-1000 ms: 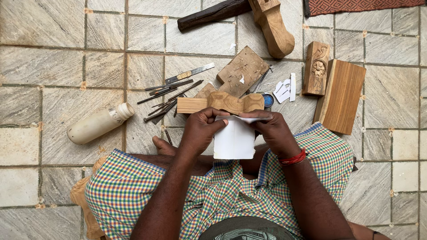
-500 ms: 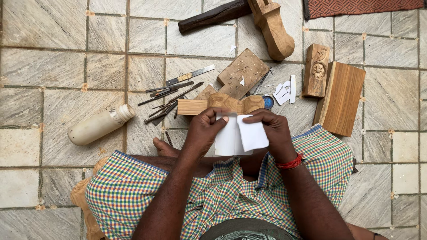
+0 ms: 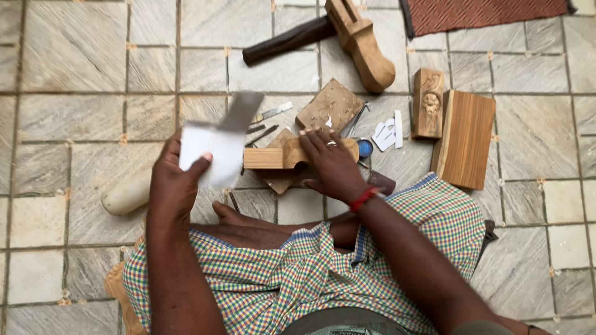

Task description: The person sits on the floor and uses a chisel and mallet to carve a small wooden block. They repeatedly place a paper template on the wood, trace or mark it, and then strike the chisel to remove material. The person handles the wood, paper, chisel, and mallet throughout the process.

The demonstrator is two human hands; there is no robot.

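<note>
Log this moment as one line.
left hand: holds white paper lifted, blurred | right hand: flat on wood piece | nearby: mallet, wooden block | surface: tiled floor

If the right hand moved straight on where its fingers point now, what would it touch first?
Probably the flat square wood block just beyond the right hand, which rests on the carved wood piece; depth is uncertain.

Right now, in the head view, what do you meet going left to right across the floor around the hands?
Pale cylinder → left hand holding white paper → wood workpiece → right hand resting on it → white paper scraps → carved wood block → plain wood block.
</note>
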